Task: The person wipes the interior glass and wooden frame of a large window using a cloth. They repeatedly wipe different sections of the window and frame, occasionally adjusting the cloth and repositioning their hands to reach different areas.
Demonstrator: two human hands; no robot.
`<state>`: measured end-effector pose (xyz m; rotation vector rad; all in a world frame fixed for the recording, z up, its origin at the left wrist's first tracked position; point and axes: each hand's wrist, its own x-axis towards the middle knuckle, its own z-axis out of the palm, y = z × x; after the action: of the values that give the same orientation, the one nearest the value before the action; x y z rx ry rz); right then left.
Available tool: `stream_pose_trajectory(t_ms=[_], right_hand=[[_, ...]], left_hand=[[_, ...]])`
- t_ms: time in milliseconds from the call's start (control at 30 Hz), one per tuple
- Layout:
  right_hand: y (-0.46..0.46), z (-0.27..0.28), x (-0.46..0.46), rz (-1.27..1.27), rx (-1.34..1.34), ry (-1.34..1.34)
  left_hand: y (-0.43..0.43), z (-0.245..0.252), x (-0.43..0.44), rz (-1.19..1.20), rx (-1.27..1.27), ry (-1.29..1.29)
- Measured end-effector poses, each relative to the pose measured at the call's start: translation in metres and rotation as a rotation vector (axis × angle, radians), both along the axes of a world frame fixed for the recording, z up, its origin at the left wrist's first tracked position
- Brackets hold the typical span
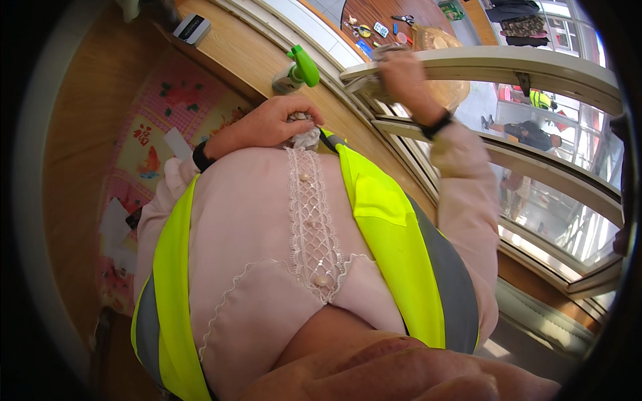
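Note:
My left hand [268, 120] rests in front of my chest, fingers curled over a crumpled light cloth [304, 138]. On the right, my right hand [403, 75] is raised to the end of a white window sash [466, 59] and grips a greyish cloth [372, 86] against the frame. That hand and its cloth are slightly blurred, and part of the cloth is hidden behind the fingers. A spray bottle [296, 72] with a bright green trigger head stands on the wooden sill [241, 55], just beyond my left hand.
A small white and black box [192, 29] sits farther left on the sill. Patterned pink cloth [175, 100] with papers lies below. Past the window track is a round wooden table [386, 12] with scissors [404, 19] and small items. A person [531, 134] shows in the glass.

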<state>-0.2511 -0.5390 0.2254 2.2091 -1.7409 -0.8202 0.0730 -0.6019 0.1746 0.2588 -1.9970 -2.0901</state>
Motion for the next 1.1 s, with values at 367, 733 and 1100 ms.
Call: stream_pose_trajectory(t_ms=[367, 733, 1100], right_hand=[[0.013, 0.041, -0.014, 0.042, -0.258, -0.011], [0.055, -0.041, 0.010, -0.370, -0.138, -0.804], [0.067, 0.339, 0.027, 0.084, -1.282, -0.581]], left_hand=[[0.003, -0.009, -0.015, -0.161, 0.039, 0.014], [-0.033, 0.042, -0.035, -0.049, -0.162, 0.040], [-0.040, 0.100, -0.271, 0.118, -0.632, 0.227]])
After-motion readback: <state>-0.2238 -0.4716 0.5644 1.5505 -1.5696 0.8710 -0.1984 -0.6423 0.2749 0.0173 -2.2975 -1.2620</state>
